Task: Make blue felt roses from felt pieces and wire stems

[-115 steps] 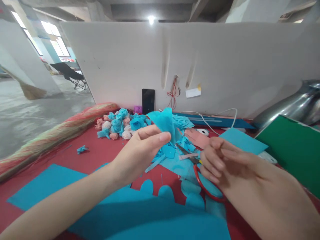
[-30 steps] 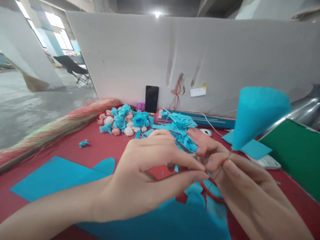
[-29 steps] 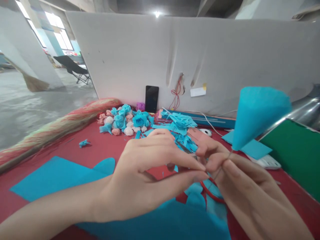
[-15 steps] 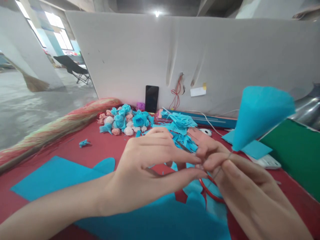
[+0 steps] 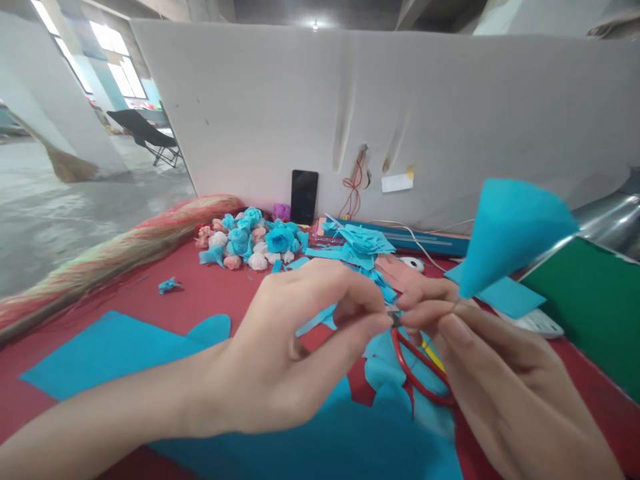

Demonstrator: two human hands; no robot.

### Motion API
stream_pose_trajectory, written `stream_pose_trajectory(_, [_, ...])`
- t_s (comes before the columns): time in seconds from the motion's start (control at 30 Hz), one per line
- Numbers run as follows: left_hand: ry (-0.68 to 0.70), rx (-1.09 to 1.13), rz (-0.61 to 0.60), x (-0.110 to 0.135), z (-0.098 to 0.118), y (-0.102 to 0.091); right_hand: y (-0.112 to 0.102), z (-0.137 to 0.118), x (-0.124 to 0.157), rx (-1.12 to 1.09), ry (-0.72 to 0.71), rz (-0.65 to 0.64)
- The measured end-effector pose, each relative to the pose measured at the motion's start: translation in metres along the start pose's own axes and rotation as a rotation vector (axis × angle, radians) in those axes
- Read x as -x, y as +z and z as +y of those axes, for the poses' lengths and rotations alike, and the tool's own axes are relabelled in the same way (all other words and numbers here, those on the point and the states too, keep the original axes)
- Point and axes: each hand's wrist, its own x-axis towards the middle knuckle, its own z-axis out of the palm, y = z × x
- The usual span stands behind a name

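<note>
Bright, even daylight, wide-angle bending.
Light came from tall windows at upper left and a small ceiling lamp; shadows were soft, the near blue paper cone was slightly blurred, and the edges were stretched.

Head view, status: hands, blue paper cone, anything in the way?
Right hand pinching tip of blue paper cone, cone held up. Left hand fingertips pinched shut beside it, on what unclear. Red-handled scissors lying below both hands.
</note>
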Motion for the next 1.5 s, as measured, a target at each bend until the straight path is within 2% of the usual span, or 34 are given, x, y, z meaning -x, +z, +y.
stream_pose_trajectory(0.13, [-0.068,0.082,-0.004,0.007,-0.001,-0.001,0.002,0.002,0.001,-0.049,-0.016,-0.045])
stream_pose_trajectory(0.27, [-0.162,0.156,-0.071,0.01,0.0,-0.002,0.004,0.001,0.002,-0.088,0.072,-0.084])
stream_pose_trajectory(0.43, [-0.056,0.226,-0.077,0.004,0.002,-0.003,0.005,-0.002,0.007,-0.181,0.15,-0.137])
stream_pose_trajectory(0.5, [-0.015,0.306,-0.125,0.002,0.002,-0.004,0.005,-0.003,0.008,-0.205,0.162,-0.169])
stream_pose_trajectory(0.63, [-0.049,0.41,-0.168,0.005,0.001,-0.003,0.003,-0.006,0.011,-0.207,0.191,-0.206])
stream_pose_trajectory(0.87, [-0.193,0.263,-0.003,0.003,-0.001,0.004,0.01,-0.007,0.006,-0.241,0.172,-0.249])
stream_pose_trajectory(0.97, [-0.221,0.151,-0.003,0.002,-0.001,0.005,0.012,-0.008,0.005,-0.248,0.13,-0.272])
stream_pose_trajectory(1.07, [-0.219,0.103,-0.026,0.001,-0.002,0.005,0.013,-0.008,0.006,-0.242,0.103,-0.286])
stream_pose_trajectory(1.23, [-0.22,0.074,0.024,-0.001,0.001,0.005,0.016,-0.007,0.006,-0.257,0.135,-0.305])
stream_pose_trajectory(1.37, [-0.148,0.026,0.05,-0.002,0.003,0.005,0.016,-0.007,0.006,-0.253,0.155,-0.331])
stream_pose_trajectory(1.5, [-0.097,0.014,0.06,-0.001,0.001,0.004,0.013,-0.007,0.006,-0.328,0.19,-0.289])
